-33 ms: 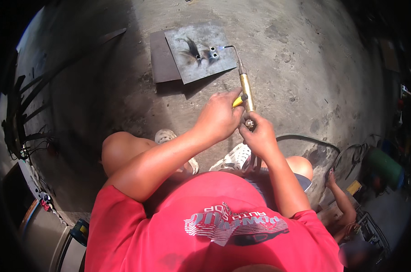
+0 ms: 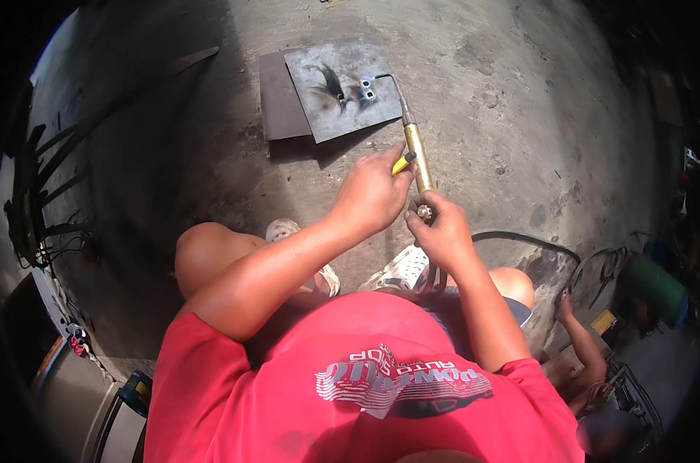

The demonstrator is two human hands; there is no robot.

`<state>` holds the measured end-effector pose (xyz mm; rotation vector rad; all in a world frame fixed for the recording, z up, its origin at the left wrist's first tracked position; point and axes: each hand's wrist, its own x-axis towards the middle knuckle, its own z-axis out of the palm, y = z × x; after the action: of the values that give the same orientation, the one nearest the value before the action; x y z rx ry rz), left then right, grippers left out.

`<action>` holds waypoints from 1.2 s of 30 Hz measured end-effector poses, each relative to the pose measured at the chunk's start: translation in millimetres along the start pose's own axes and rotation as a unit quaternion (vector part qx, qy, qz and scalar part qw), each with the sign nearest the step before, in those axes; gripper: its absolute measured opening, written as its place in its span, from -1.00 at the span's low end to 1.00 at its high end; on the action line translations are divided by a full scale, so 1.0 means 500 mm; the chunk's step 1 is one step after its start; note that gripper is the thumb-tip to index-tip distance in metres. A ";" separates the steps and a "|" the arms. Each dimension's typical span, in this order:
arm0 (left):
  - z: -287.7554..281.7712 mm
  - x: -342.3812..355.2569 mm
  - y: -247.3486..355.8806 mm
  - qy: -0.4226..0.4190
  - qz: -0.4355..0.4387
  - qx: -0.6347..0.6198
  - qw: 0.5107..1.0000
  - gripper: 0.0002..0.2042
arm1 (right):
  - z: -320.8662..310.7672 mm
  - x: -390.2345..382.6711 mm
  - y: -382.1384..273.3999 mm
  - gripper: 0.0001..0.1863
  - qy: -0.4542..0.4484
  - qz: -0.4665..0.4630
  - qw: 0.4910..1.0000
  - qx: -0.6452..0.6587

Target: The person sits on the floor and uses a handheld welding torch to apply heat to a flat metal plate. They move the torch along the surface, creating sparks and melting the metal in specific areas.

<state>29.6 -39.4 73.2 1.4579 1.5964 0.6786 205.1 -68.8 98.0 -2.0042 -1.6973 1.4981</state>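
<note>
My right hand (image 2: 445,229) is closed around the rear of a brass-coloured gas torch (image 2: 419,158), with its thumb and finger at the metal valve knob (image 2: 425,211). The torch's thin bent nozzle (image 2: 397,86) points left over a grey metal plate (image 2: 323,119), its tip close to two small burnt-through holes. A faint bluish glow shows there. Another hole and dark scorch marks lie further left on the plate. My left hand (image 2: 371,193) grips a short yellow stick with a black end (image 2: 403,163), right beside the torch body. Its fingertips are partly hidden.
A browner plate (image 2: 280,100) lies under the grey one on the concrete floor (image 2: 512,147). A dark hose (image 2: 527,238) curves off to the right. Another person's arm (image 2: 585,347) and a green cylinder (image 2: 655,285) are at the right. Dark metal pieces (image 2: 45,177) stand at the left.
The torch nozzle has shifted slightly left, closer to the holes. My left hand with the yellow stick has drawn a little left, off the torch body.
</note>
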 end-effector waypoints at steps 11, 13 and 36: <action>-0.099 0.136 -0.138 -0.010 -0.299 -0.401 0.866 -0.71 | 0.132 0.162 -0.093 -0.62 0.041 -0.217 0.965 -0.143; -0.103 0.129 -0.169 -0.017 -0.290 -0.406 0.867 -0.71 | 0.154 0.179 -0.104 -0.63 0.036 -0.216 0.966 -0.138; -0.097 0.122 -0.246 -0.038 -0.335 -0.410 0.847 -0.63 | 0.221 0.244 -0.089 -0.67 0.004 -0.220 0.961 -0.167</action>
<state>-73.0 5.6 -20.0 0.2567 1.3491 0.7259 80.8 -7.7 -1.4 -1.5904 -2.3235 1.1097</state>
